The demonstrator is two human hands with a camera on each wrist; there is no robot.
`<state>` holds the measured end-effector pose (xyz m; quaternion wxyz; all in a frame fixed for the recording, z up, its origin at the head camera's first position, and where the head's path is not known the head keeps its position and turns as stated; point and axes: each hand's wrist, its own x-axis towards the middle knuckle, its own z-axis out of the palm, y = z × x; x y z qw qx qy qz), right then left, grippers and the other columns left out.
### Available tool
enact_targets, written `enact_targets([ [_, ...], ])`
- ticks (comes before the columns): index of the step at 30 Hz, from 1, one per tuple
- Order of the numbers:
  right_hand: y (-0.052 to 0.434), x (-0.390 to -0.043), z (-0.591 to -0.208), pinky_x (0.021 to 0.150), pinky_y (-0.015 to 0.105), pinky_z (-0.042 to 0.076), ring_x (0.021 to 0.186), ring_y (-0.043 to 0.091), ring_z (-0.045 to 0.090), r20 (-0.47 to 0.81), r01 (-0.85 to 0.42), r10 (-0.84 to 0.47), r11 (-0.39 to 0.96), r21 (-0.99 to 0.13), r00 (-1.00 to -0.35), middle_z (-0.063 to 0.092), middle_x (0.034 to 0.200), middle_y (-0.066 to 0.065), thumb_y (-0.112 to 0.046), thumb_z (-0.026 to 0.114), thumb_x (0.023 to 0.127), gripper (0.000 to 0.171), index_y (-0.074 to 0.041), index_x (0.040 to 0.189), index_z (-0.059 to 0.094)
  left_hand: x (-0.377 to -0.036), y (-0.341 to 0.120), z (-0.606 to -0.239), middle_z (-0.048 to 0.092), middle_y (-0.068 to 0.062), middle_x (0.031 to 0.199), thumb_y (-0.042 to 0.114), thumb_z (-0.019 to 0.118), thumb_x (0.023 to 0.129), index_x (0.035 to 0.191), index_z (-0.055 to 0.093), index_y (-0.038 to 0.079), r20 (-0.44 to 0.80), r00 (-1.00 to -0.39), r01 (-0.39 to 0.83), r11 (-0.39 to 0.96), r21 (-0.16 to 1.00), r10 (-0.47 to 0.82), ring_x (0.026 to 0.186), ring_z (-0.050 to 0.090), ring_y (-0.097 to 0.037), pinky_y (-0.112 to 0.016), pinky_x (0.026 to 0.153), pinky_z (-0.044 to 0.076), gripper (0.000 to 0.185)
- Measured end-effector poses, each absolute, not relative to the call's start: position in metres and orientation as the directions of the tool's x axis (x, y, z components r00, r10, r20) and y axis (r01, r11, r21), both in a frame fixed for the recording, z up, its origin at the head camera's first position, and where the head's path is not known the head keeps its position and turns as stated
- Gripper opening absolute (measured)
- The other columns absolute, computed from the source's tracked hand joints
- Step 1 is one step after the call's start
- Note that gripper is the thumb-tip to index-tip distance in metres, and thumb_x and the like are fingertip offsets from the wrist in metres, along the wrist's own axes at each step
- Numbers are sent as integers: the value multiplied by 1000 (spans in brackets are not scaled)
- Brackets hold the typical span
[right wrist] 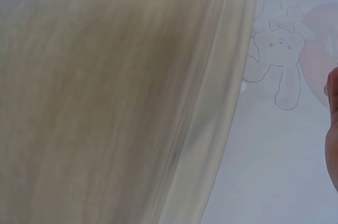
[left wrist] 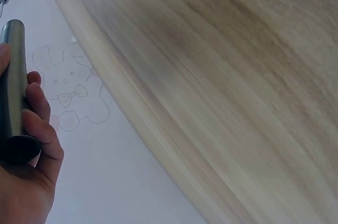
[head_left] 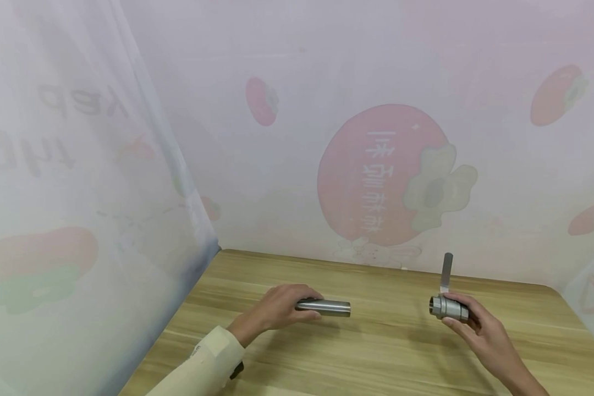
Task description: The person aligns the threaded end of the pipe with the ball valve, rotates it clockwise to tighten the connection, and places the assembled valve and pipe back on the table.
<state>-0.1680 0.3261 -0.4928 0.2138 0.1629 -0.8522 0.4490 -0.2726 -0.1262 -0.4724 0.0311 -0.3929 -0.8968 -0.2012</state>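
My left hand (head_left: 277,311) grips a plain steel tube (head_left: 326,307) that lies sideways on the wooden table (head_left: 376,352), its free end pointing right. In the left wrist view the fingers (left wrist: 39,123) curl round the same tube (left wrist: 13,76). My right hand (head_left: 475,324) holds a short steel valve fitting (head_left: 447,308) just above the table, its open end facing left and its flat lever handle (head_left: 446,272) standing straight up. In the right wrist view only a sliver of a finger (right wrist: 332,129) shows at the right edge.
A pale cloth backdrop (head_left: 386,176) printed with red fruit closes off the back of the table, and a similar curtain (head_left: 54,220) hangs along the left side. The table's far edge (left wrist: 158,129) runs close behind both hands.
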Motion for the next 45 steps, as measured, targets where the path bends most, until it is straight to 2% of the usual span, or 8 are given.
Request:
enact_targets([
  [10,322,-169,-491,84,13,57,113,-10,65,513,-478,-91,529,-702,-854,59,135,-27,4,74,101,53,-5,151,59,-269,-121,-470,78,9,117,52,74,102,133,76,25,211,-683,720,595,358,699,87,61,0,-23,76,50,41],
  [20,318,-170,-491,85,13,57,114,-9,64,526,-499,-108,517,-695,-844,59,137,-25,7,74,100,55,-5,151,59,-270,-118,-470,78,8,117,43,79,101,134,76,25,200,-681,718,589,370,704,87,60,0,-23,75,50,38],
  [34,315,-169,-492,84,14,58,112,-8,65,520,-492,-102,515,-701,-848,60,136,-24,6,74,100,54,-6,150,60,-265,-117,-470,76,7,130,38,78,103,141,72,25,164,-678,713,587,382,717,103,66,-1,-27,87,55,41],
  [45,313,-167,-492,85,15,58,113,-7,66,514,-494,-113,507,-706,-850,60,136,-25,5,73,101,53,-6,151,60,-262,-117,-470,76,6,131,38,75,105,150,67,28,144,-672,716,587,378,727,102,64,-1,-27,86,54,47],
])
